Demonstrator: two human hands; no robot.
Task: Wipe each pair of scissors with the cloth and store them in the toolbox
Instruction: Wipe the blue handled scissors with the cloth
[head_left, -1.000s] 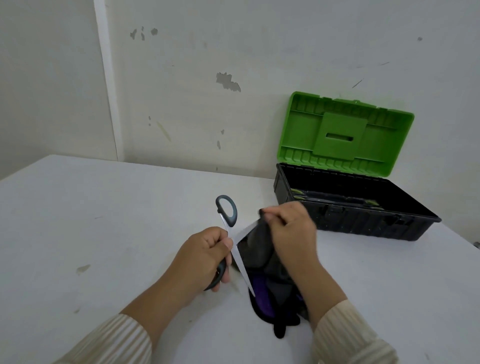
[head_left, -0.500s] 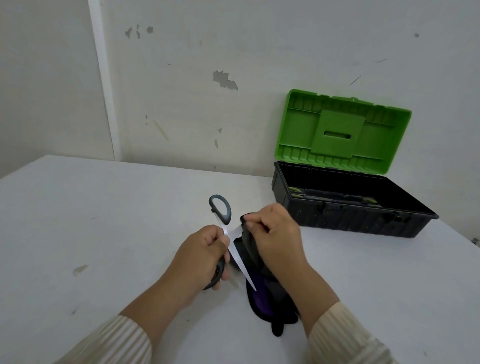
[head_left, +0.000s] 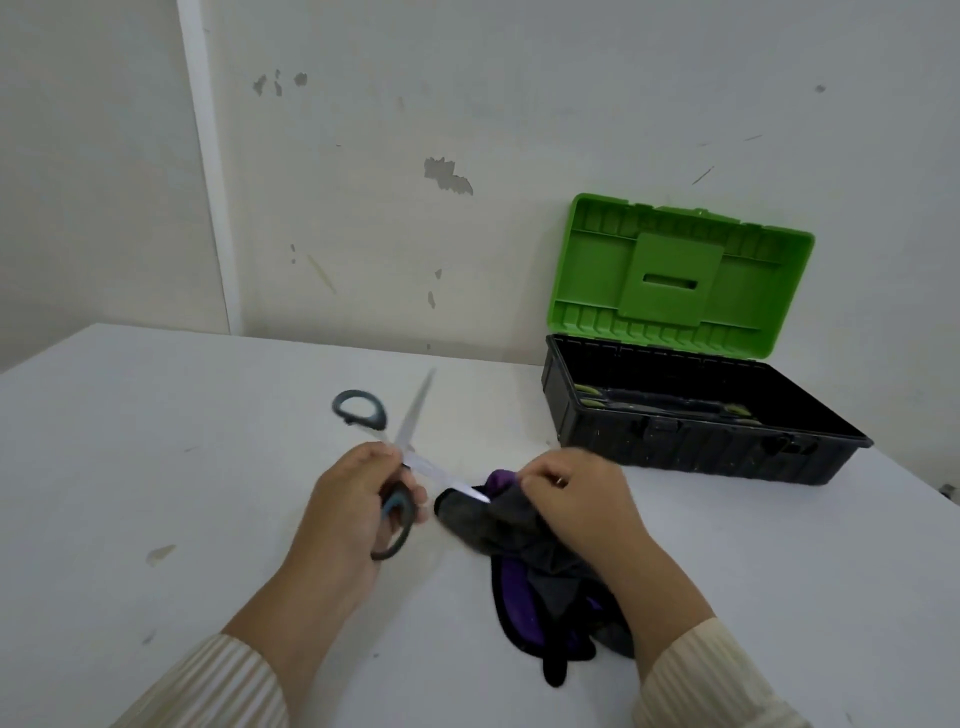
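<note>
While the left hand (head_left: 353, 514) curls its fingers round one handle loop, the scissors (head_left: 413, 423) are spread wide above the table (head_left: 156, 467): one blade points far, the other right into the dark cloth (head_left: 498, 525). Right hand (head_left: 576, 499) pinches that cloth at the blade tip. Toolbox (head_left: 691, 447) far right, green lid (head_left: 675, 275) raised.

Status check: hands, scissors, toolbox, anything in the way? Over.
Left hand grips scissors by one handle, blades spread. Right hand pinches cloth at one blade tip. Toolbox open, lid up; nothing between it and the hands.
</note>
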